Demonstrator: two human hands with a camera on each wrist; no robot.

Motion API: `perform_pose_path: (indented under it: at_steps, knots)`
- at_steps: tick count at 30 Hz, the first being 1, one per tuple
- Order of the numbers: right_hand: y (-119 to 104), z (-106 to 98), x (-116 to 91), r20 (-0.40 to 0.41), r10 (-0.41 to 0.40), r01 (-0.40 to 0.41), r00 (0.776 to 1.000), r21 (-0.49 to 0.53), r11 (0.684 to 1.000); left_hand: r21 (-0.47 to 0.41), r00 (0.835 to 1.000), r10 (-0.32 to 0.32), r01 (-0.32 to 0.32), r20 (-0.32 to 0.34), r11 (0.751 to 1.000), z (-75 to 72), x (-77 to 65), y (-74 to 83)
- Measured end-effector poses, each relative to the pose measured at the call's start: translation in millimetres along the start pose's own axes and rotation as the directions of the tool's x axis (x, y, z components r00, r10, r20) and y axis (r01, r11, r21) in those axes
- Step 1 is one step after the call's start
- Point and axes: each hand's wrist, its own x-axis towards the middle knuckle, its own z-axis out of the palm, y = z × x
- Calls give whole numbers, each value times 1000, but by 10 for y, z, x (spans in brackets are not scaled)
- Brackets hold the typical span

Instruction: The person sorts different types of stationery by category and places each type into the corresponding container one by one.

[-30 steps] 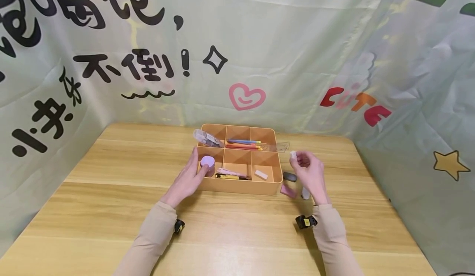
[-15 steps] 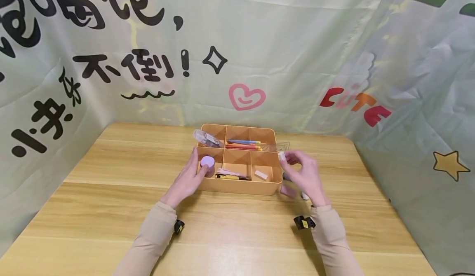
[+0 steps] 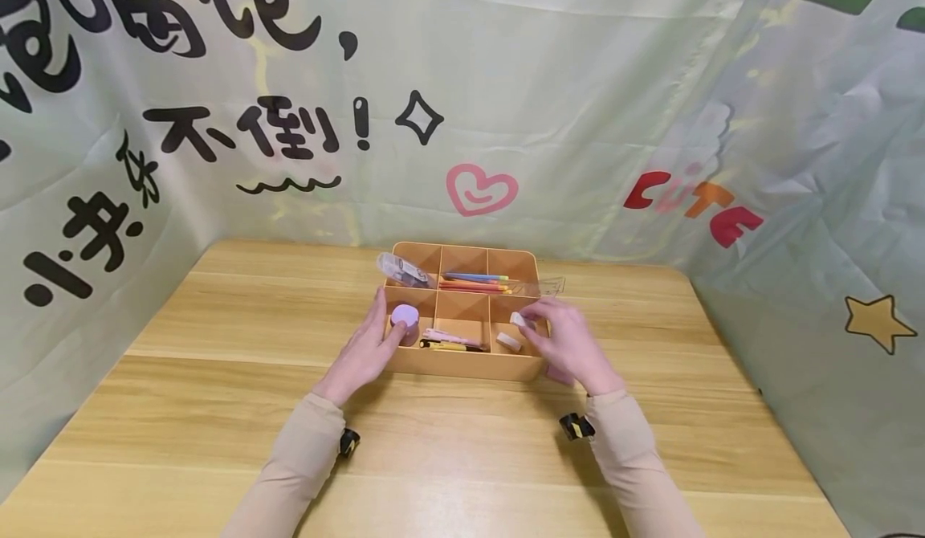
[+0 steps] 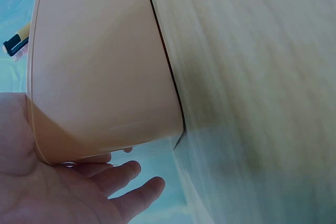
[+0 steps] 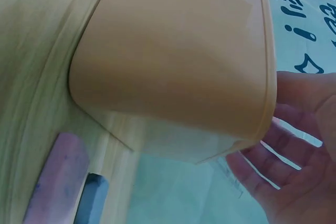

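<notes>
In the head view, my left hand (image 3: 364, 349) holds the front left corner of a tan desk organizer (image 3: 470, 366), thumb over the rim beside a purple-lidded round container (image 3: 405, 318). Its fingers lie along the outer wall, as the left wrist view shows. My right hand (image 3: 567, 341) pinches a small white block, apparently an eraser (image 3: 517, 319), above the front right compartment. Another white eraser (image 3: 509, 342) lies in that compartment. A pink pen (image 3: 451, 336) and a yellow-and-black pen (image 3: 448, 345) lie in the front middle compartment.
Back compartments hold a clear plastic case (image 3: 403, 270), pencils (image 3: 473, 286) and a transparent ruler (image 3: 545, 286) jutting over the right rim. Right of the organizer, a pink block (image 5: 59, 177) and a dark grey object (image 5: 92, 199) lie on the wooden table (image 3: 462, 458).
My right hand has moved left with the white eraser, from beside the organizer to over its front right compartment. My left hand stays at the organizer's corner.
</notes>
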Motion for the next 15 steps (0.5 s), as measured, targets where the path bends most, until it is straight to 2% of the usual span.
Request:
perform_pose_path:
  at_steps: [7,15]
  knots:
    - [-44,42,60,107,12,-6,994,-54,999,4,1000,-3,3,1,1000,3,-9,-11]
    - [-71,97,103,152,13,3,988,-108,994,29,1000,4,-4,-10,1000,10,5,-6]
